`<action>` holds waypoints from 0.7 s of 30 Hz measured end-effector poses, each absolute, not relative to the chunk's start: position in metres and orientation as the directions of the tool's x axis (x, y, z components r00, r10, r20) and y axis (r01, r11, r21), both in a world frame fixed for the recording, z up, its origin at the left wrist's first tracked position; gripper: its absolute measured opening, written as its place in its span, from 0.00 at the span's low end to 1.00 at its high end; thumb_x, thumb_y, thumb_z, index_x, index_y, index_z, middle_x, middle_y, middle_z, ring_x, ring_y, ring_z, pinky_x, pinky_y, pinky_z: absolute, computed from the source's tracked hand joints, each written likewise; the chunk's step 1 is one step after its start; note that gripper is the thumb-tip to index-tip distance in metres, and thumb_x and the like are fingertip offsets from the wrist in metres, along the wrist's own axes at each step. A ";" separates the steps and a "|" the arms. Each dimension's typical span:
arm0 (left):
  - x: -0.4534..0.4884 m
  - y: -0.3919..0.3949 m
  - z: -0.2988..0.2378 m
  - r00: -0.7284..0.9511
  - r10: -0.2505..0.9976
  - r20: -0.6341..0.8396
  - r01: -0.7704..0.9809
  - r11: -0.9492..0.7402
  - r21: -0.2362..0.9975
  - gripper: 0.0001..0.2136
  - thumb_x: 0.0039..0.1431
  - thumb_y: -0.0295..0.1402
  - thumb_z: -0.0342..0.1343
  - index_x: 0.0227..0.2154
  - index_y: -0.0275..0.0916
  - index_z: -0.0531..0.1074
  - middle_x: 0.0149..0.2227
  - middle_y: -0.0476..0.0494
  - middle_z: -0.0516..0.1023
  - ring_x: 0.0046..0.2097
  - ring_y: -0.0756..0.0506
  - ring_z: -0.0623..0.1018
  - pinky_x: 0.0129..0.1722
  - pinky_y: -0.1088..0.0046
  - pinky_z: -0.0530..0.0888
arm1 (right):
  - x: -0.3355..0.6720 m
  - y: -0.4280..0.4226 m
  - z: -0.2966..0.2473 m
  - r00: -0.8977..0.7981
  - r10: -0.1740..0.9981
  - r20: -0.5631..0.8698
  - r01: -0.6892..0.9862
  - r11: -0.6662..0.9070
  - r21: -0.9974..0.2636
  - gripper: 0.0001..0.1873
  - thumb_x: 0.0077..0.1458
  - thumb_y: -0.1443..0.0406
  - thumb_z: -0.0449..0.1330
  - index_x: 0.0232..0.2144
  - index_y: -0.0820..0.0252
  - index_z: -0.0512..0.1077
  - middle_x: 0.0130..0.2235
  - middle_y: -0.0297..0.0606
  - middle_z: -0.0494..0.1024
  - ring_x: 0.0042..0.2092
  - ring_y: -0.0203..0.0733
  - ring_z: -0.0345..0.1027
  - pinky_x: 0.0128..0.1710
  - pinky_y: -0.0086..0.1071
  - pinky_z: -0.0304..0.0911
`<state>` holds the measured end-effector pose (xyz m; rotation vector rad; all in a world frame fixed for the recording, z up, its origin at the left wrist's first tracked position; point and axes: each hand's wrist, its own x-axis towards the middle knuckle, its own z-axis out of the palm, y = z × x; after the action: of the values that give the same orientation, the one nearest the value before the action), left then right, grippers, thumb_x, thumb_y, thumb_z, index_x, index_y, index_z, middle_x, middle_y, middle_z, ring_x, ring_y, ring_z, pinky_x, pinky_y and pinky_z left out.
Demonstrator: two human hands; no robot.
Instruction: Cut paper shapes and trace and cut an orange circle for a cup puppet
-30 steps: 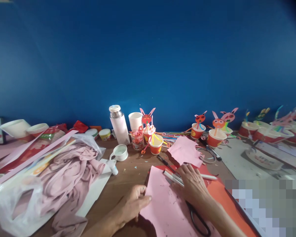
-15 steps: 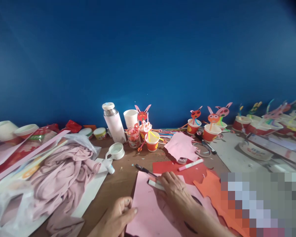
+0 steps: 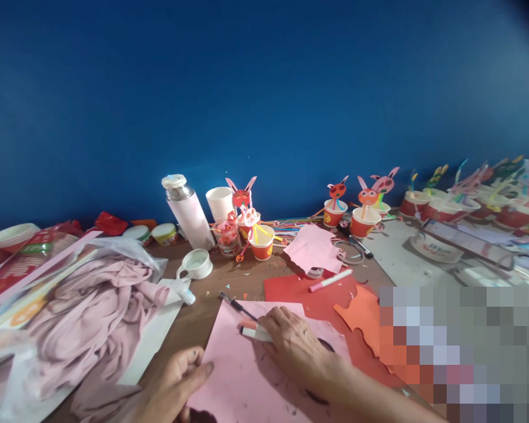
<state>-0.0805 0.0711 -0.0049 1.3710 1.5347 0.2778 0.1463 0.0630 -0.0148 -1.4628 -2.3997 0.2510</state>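
Note:
A sheet of pink paper (image 3: 229, 376) lies in front of me. My left hand (image 3: 176, 382) has its thumb on the sheet's left edge, with the fingers curled beside it. Resting over the paper, my right hand (image 3: 293, 341) closes its fingers on a white marker (image 3: 256, 334) with a dark end pointing left. Just beyond, a black pen (image 3: 238, 305) lies across the sheet's far edge, its end near the right fingers. Dark curved shapes (image 3: 317, 398) show on the paper, partly covered by my right forearm.
Red paper (image 3: 286, 288), a pink-capped marker (image 3: 330, 281) and cut orange paper (image 3: 359, 317) lie to the right. A mug (image 3: 198, 264), a flask (image 3: 189, 217) and paper cups with rabbit figures (image 3: 262, 244) stand behind. Crumpled pink cloth (image 3: 92, 311) covers the left side.
The view has shifted slightly, so the table things sit further left and higher. The marker and my right fingers have moved a little nearer to me relative to the pen.

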 end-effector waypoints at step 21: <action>-0.021 0.088 0.057 0.454 0.885 -0.101 0.800 -0.355 0.484 0.13 0.57 0.35 0.43 0.33 0.41 0.74 0.34 0.47 0.78 0.36 0.46 0.76 0.36 0.75 0.68 | 0.217 0.010 0.007 -0.171 0.887 0.429 0.874 0.337 -0.349 0.08 0.57 0.67 0.53 0.39 0.58 0.70 0.34 0.40 0.78 0.35 0.45 0.71 0.33 0.37 0.64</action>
<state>-0.0206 0.0878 0.0567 2.2397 1.4091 0.2439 0.2174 0.0099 0.0066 -1.5364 -2.0432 0.0291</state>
